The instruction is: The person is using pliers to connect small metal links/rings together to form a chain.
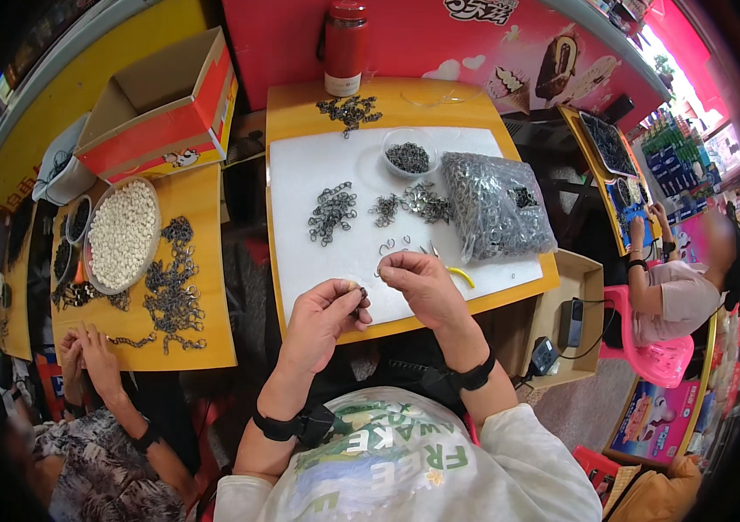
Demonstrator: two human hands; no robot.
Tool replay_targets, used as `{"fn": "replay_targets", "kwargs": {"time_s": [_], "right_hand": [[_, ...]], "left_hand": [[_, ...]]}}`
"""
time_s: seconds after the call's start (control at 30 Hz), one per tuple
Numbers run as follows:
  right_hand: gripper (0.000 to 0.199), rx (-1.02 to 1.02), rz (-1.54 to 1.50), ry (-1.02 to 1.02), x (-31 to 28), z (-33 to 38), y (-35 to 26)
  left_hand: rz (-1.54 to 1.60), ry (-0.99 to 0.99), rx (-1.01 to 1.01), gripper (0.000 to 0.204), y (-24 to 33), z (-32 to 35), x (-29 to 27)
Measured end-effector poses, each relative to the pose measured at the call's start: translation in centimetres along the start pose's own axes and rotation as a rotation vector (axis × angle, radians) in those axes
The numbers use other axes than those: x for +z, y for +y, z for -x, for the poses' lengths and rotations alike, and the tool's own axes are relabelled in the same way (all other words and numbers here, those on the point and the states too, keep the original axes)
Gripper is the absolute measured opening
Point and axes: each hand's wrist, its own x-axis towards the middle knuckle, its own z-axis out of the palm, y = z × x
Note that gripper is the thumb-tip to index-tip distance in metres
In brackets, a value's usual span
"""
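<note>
My left hand (325,315) is closed at the near edge of the white sheet (300,161), pinching a small dark metal link piece (362,294) mostly covered by the fingers. Just to its right and slightly farther, my right hand (426,285) pinches what looks like a small metal ring (378,273). Beyond the fingers lie a few loose open rings (394,244). Pliers (457,273) with yellow handles rest right of them. Farther back are heaps of dark metal links (333,213), smaller links (385,209) and a clear bowl (407,155) of small dark rings.
A clear plastic bag (496,209) full of metal links covers the sheet's right side. A red jar (346,48) stands at the back. On the left table, a co-worker's hands (92,357) work near a bowl of white pieces (120,235). Another person sits far right.
</note>
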Motion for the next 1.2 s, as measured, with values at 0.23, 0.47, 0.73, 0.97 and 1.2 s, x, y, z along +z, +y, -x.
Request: {"fn": "replay_targets", "kwargs": {"time_s": [0.23, 0.47, 0.73, 0.97, 1.2], "right_hand": [[0.014, -0.019, 0.040, -0.036, 0.9, 1.6, 0.1], [0.011, -0.004, 0.059, -0.122, 1.1, 1.9, 0.0], [0.012, -0.045, -0.194, 0.033, 2.2, 2.4, 3.2], [0.014, -0.084, -0.260, 0.183, 3.8, 3.0, 4.5], [0.012, -0.259, 0.404, 0.195, 3.2, 3.2, 2.8]], "left_hand": [[-0.006, 0.003, 0.049, 0.008, -0.7, 0.4, 0.9], [-0.025, 0.018, 0.042, 0.009, -1.0, 0.6, 0.6], [-0.121, 0.164, 0.158, 0.008, -1.6, 0.7, 1.3], [-0.310, 0.223, 0.375, 0.011, -2.4, 0.5, 0.6], [-0.415, 0.221, 0.336, 0.009, -2.3, 0.8, 0.1]]}}
